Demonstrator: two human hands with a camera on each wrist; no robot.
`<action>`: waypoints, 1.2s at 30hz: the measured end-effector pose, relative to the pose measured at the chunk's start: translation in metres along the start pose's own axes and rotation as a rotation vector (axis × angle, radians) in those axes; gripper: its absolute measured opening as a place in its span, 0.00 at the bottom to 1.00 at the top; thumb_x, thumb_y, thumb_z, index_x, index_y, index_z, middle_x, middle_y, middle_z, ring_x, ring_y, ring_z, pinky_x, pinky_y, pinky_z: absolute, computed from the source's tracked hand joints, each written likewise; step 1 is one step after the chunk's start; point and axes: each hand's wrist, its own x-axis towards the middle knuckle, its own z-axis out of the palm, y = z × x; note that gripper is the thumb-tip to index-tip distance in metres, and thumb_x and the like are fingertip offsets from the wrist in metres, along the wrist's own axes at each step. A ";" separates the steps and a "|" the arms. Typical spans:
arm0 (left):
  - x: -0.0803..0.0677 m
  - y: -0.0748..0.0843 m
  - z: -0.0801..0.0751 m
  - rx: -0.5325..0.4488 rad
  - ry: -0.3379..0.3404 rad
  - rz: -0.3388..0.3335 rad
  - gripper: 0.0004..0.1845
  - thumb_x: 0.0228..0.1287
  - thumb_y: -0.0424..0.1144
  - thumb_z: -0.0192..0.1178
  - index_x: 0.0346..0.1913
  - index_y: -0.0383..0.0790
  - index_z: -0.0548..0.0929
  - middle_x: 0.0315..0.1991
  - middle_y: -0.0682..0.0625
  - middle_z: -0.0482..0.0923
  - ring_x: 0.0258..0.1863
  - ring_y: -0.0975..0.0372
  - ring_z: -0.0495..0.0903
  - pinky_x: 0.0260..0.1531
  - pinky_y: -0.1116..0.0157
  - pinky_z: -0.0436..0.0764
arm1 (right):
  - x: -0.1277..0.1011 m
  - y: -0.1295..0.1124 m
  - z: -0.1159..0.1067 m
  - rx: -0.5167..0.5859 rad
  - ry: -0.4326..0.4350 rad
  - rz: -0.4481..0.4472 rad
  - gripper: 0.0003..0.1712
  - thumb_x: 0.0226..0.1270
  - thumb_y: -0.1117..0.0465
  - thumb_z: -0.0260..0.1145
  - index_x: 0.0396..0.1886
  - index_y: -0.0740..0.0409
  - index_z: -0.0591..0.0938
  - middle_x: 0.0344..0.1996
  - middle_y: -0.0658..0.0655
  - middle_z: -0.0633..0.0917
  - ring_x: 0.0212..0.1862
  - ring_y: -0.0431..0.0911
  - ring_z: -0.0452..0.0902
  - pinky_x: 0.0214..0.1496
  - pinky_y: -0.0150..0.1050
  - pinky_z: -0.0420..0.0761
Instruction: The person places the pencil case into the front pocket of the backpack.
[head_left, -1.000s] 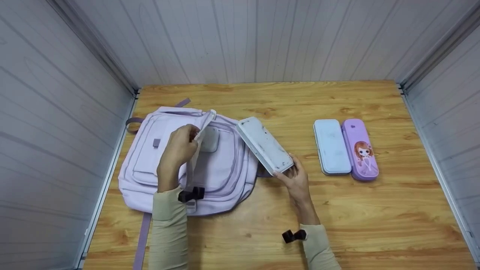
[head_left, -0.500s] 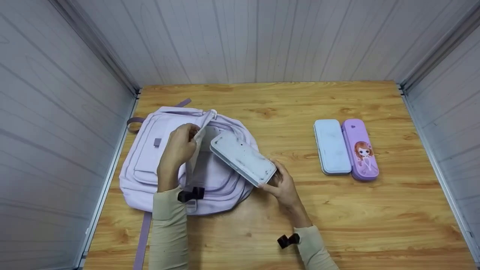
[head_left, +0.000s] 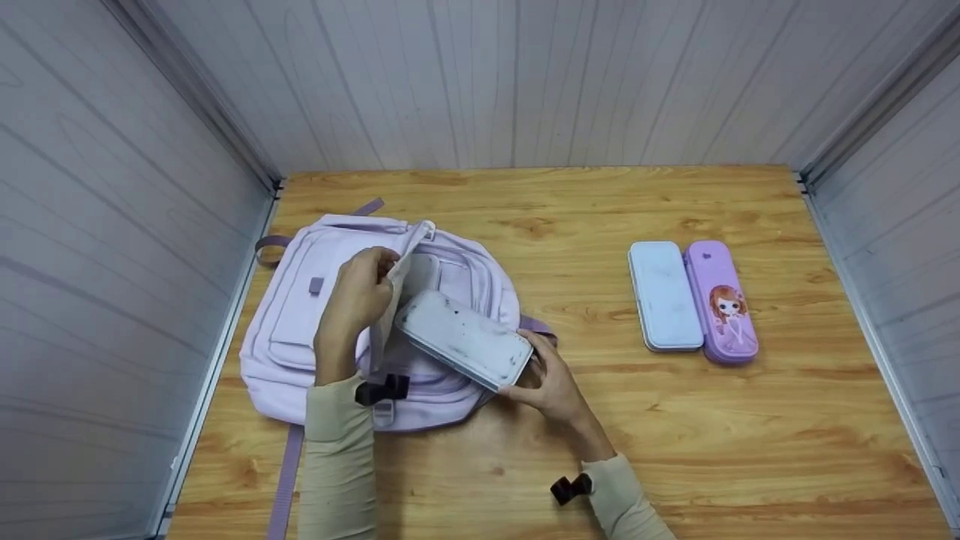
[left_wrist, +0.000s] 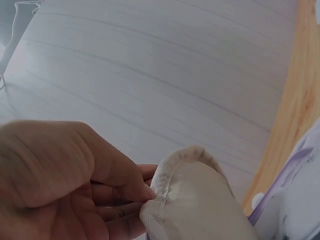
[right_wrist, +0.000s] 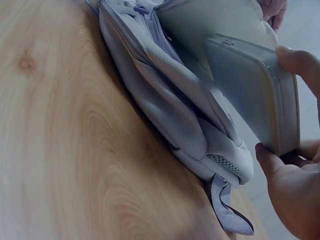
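Right hand (head_left: 553,388) clamps one end of a pale box (head_left: 465,337), its far end over the open compartment of the backpack (head_left: 289,330); the left hand (head_left: 356,291) pinches the raised flap (left_wrist: 200,200). This looks like loading the box; the next move probably calls for sliding it in while the flap stays lifted. Whether the box touches the lining is unclear, and another pale item (head_left: 421,273) behind it is partly hidden.

Looks like matt, ribbed cloth on the bag (right_wrist: 175,102). Appears hard, smooth and scuffed on the held case (head_left: 465,337). Shows faintly glossy wood grain on the table (head_left: 720,435).
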 end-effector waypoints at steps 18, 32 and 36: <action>0.000 0.002 0.003 -0.001 0.009 0.014 0.17 0.58 0.22 0.46 0.49 0.27 0.79 0.42 0.38 0.80 0.43 0.50 0.78 0.46 0.54 0.76 | 0.018 0.034 0.017 -0.436 0.008 -0.205 0.56 0.45 0.48 0.78 0.70 0.65 0.62 0.65 0.62 0.69 0.66 0.53 0.65 0.67 0.52 0.65; 0.001 0.002 0.003 -0.007 0.004 0.020 0.18 0.57 0.21 0.46 0.49 0.27 0.79 0.42 0.37 0.80 0.43 0.50 0.78 0.46 0.53 0.76 | 0.039 0.033 0.037 -0.544 0.049 -0.227 0.51 0.50 0.49 0.75 0.68 0.68 0.64 0.63 0.65 0.68 0.66 0.56 0.65 0.67 0.49 0.67; 0.000 0.003 0.003 -0.015 0.001 0.019 0.18 0.57 0.21 0.46 0.49 0.27 0.79 0.42 0.38 0.80 0.43 0.50 0.78 0.46 0.53 0.77 | 0.046 0.032 0.044 -0.545 0.023 -0.234 0.50 0.52 0.50 0.74 0.68 0.70 0.63 0.64 0.65 0.67 0.66 0.56 0.65 0.68 0.49 0.66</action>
